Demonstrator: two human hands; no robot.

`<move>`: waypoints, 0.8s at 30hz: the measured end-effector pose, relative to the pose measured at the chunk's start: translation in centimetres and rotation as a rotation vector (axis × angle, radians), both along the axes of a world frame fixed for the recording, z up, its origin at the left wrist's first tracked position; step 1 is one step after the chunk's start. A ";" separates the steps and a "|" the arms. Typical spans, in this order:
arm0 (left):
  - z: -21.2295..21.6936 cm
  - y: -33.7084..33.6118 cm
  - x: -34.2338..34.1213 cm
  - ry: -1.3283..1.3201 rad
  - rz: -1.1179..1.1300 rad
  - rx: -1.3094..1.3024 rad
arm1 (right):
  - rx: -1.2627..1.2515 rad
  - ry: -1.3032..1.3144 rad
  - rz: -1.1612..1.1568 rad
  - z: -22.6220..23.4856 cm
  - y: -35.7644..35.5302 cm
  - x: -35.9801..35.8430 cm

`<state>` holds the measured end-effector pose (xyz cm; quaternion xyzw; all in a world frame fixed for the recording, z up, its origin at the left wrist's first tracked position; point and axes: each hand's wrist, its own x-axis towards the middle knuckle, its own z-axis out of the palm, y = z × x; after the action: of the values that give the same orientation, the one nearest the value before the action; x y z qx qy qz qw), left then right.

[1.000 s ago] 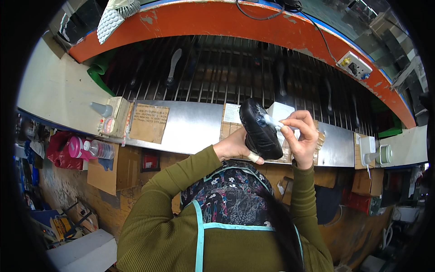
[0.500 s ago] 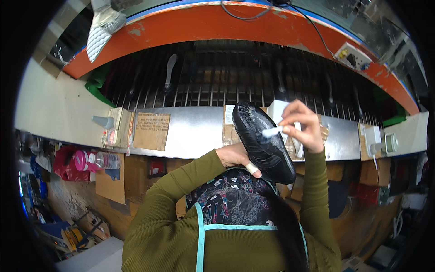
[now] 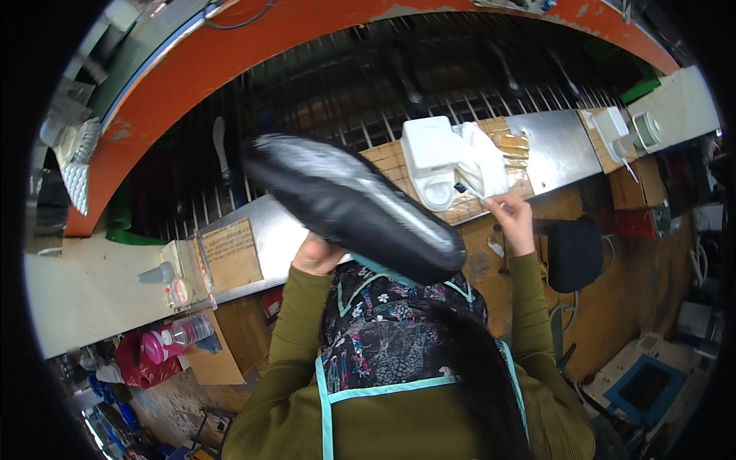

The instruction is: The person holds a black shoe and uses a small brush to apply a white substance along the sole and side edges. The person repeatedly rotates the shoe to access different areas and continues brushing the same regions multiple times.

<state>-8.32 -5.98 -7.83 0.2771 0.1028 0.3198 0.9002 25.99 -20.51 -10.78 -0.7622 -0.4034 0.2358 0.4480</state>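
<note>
A: What filled the frame's upper part?
B: An orange rail [image 3: 322, 38] arched over dark racks, with a steel surface [image 3: 556, 146] at right.
A: And the shoe?
B: The black shoe [image 3: 349, 203] lay slanted at mid-frame, raised on the left hand [image 3: 318, 254]; its fingers were hidden, so I couldn't tell their grip.
A: The right hand?
B: The right hand [image 3: 512, 218], right of centre, had its fingers pinching a white cloth [image 3: 483, 165] beside a white container [image 3: 429, 153].

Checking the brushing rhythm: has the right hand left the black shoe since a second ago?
Yes. The right hand is off the black shoe, reaching toward the white container.
</note>
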 end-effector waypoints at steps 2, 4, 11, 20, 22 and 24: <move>-0.5 1.4 0.1 -0.368 0.034 -0.017 | -0.079 -0.300 -0.128 -2.4 -1.0 0.0; 0.6 2.2 0.7 -0.516 0.104 0.011 | -0.119 -0.619 -0.122 -3.9 -0.7 -0.5; 5.5 1.2 1.3 -0.216 0.156 -0.109 | 0.016 -0.778 -0.004 -6.1 2.7 -1.7; 4.7 1.8 1.5 -0.203 0.045 -0.115 | -0.184 -0.543 0.039 -5.7 2.3 -1.4; 5.0 1.7 1.7 -0.130 0.112 -0.083 | -0.242 -0.143 0.056 -6.6 1.9 -0.2; 5.6 2.0 3.2 -0.045 0.164 -0.089 | -0.266 0.336 0.091 -8.2 1.5 0.9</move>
<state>-5.14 -4.03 -2.22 0.2202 0.1192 0.3935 0.8846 26.85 -19.03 -18.95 -0.7455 -0.3226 0.4305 0.3934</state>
